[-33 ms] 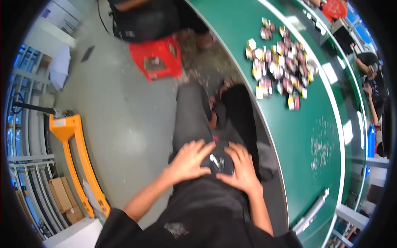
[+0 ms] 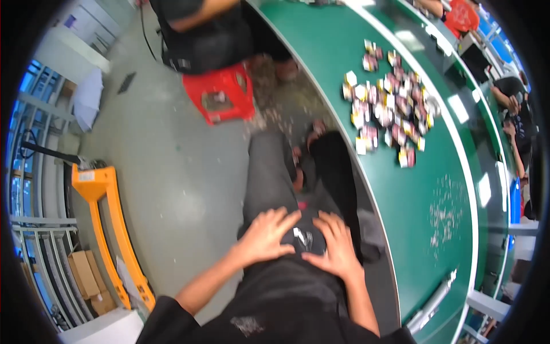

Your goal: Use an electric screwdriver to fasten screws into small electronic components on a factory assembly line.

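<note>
A red stool, an orange pallet jack, cardboard boxes.

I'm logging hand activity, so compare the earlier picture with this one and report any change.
Nothing visibly changed. The left hand and right hand lie flat and spread on the dark grey trousers over the lap, holding nothing. The pile of small colourful packets sits on the green curved table, and the red plastic stool stands where it was.

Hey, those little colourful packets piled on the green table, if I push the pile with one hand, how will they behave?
The small packets look light and flat, so they would probably slide and scatter rather than roll. The green table shines under the lights, so it seems smooth and they may skid easily. The ones lying on top of others would likely slip off. Both hands rest on the lap.
</note>
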`<control>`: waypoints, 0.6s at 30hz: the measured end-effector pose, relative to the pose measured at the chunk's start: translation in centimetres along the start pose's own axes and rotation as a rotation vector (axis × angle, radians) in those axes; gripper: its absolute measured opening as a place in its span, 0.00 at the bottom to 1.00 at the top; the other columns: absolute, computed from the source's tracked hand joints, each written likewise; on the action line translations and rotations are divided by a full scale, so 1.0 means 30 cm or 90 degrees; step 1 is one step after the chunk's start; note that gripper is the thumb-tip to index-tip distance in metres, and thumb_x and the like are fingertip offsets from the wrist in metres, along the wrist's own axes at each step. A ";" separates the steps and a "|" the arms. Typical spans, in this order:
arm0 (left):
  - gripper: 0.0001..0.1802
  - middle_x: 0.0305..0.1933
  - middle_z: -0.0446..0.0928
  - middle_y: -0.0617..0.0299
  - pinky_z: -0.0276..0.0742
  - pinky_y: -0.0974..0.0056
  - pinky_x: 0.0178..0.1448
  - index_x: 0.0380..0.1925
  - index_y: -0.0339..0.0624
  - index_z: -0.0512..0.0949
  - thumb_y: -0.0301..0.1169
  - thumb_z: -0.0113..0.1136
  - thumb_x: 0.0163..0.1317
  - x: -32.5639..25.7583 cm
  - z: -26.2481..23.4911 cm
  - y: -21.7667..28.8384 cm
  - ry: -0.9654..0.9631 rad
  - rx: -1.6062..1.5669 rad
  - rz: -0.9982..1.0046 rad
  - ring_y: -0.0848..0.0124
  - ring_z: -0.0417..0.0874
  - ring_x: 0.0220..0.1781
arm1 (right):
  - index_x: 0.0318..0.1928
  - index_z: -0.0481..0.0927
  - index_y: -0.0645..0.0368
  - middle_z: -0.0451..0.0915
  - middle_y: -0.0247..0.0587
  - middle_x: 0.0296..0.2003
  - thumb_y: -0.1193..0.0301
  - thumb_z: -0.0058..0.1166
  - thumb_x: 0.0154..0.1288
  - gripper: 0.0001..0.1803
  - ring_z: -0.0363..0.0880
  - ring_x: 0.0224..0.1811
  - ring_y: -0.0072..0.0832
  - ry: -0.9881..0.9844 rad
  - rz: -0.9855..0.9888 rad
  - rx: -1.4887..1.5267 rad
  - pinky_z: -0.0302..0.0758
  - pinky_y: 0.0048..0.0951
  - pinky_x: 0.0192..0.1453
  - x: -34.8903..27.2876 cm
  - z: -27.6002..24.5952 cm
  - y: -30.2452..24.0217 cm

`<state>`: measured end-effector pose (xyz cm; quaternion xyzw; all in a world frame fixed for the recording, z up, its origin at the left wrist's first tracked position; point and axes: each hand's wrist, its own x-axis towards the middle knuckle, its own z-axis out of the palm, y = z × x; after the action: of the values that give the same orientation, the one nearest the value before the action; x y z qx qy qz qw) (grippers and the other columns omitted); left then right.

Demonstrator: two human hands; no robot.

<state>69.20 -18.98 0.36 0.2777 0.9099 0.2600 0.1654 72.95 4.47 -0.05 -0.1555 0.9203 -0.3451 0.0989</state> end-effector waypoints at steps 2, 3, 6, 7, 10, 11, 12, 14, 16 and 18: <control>0.47 0.59 0.70 0.45 0.71 0.49 0.59 0.66 0.47 0.67 0.46 0.74 0.44 0.004 0.013 -0.011 -0.013 0.004 0.006 0.47 0.74 0.57 | 0.61 0.70 0.54 0.65 0.46 0.65 0.48 0.70 0.44 0.44 0.59 0.69 0.53 -0.005 -0.001 -0.012 0.60 0.53 0.67 -0.002 0.006 0.012; 0.47 0.60 0.70 0.44 0.71 0.49 0.59 0.67 0.47 0.66 0.47 0.73 0.46 0.001 0.016 -0.015 -0.025 0.007 0.000 0.47 0.74 0.57 | 0.61 0.71 0.53 0.65 0.45 0.65 0.47 0.69 0.45 0.44 0.59 0.69 0.54 -0.013 0.000 -0.012 0.61 0.53 0.67 -0.004 0.004 0.011; 0.49 0.62 0.69 0.42 0.71 0.48 0.60 0.70 0.50 0.61 0.50 0.71 0.49 -0.029 0.016 -0.048 -0.042 0.016 -0.010 0.46 0.73 0.59 | 0.60 0.72 0.54 0.66 0.45 0.64 0.44 0.68 0.46 0.44 0.61 0.68 0.53 -0.024 -0.024 0.004 0.61 0.53 0.66 0.019 0.027 0.013; 0.50 0.62 0.69 0.41 0.71 0.47 0.60 0.71 0.52 0.59 0.50 0.71 0.50 -0.031 0.014 -0.045 -0.053 0.002 -0.012 0.45 0.73 0.60 | 0.60 0.72 0.54 0.66 0.45 0.64 0.44 0.68 0.47 0.44 0.61 0.67 0.53 -0.039 -0.016 0.005 0.62 0.53 0.66 0.016 0.023 0.011; 0.49 0.63 0.69 0.41 0.71 0.47 0.63 0.71 0.53 0.59 0.52 0.70 0.51 -0.022 0.001 -0.047 -0.067 -0.015 -0.024 0.44 0.73 0.61 | 0.60 0.71 0.57 0.72 0.49 0.59 0.52 0.70 0.49 0.40 0.69 0.64 0.47 -0.031 -0.015 0.015 0.66 0.45 0.65 0.036 -0.048 -0.053; 0.49 0.64 0.68 0.41 0.71 0.47 0.63 0.70 0.53 0.59 0.52 0.70 0.51 -0.012 0.008 -0.045 -0.073 -0.021 -0.020 0.44 0.73 0.61 | 0.61 0.71 0.56 0.73 0.51 0.57 0.52 0.72 0.44 0.44 0.70 0.61 0.52 -0.022 0.000 0.045 0.68 0.47 0.65 0.028 -0.051 -0.047; 0.49 0.63 0.68 0.41 0.71 0.48 0.63 0.70 0.49 0.59 0.52 0.70 0.51 -0.022 0.025 -0.057 -0.029 -0.002 0.012 0.45 0.73 0.61 | 0.62 0.68 0.56 0.70 0.51 0.61 0.53 0.73 0.40 0.47 0.68 0.63 0.52 -0.053 -0.001 0.065 0.68 0.47 0.65 0.037 -0.047 -0.034; 0.44 0.65 0.66 0.38 0.69 0.48 0.66 0.67 0.42 0.62 0.49 0.65 0.54 -0.039 0.037 -0.034 0.106 0.067 0.125 0.44 0.71 0.64 | 0.61 0.70 0.58 0.71 0.53 0.59 0.55 0.73 0.41 0.45 0.69 0.63 0.52 -0.065 -0.006 0.093 0.68 0.47 0.65 0.057 -0.049 -0.024; 0.37 0.68 0.64 0.39 0.58 0.45 0.73 0.65 0.36 0.65 0.42 0.59 0.57 -0.091 0.046 0.064 0.149 0.110 0.193 0.45 0.65 0.70 | 0.60 0.70 0.59 0.71 0.54 0.59 0.55 0.73 0.42 0.45 0.69 0.62 0.53 -0.066 -0.015 0.100 0.69 0.46 0.65 0.066 -0.046 -0.016; 0.34 0.70 0.62 0.39 0.51 0.43 0.77 0.65 0.32 0.66 0.37 0.54 0.60 -0.117 0.067 0.119 0.111 0.176 0.294 0.46 0.60 0.74 | 0.59 0.71 0.62 0.71 0.57 0.58 0.57 0.72 0.43 0.43 0.71 0.61 0.53 -0.090 -0.011 0.132 0.70 0.44 0.64 0.076 -0.043 0.002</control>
<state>74.37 -17.74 1.29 0.4740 0.8602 0.1874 -0.0163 70.43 4.49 0.72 -0.1763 0.8689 -0.4276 0.1763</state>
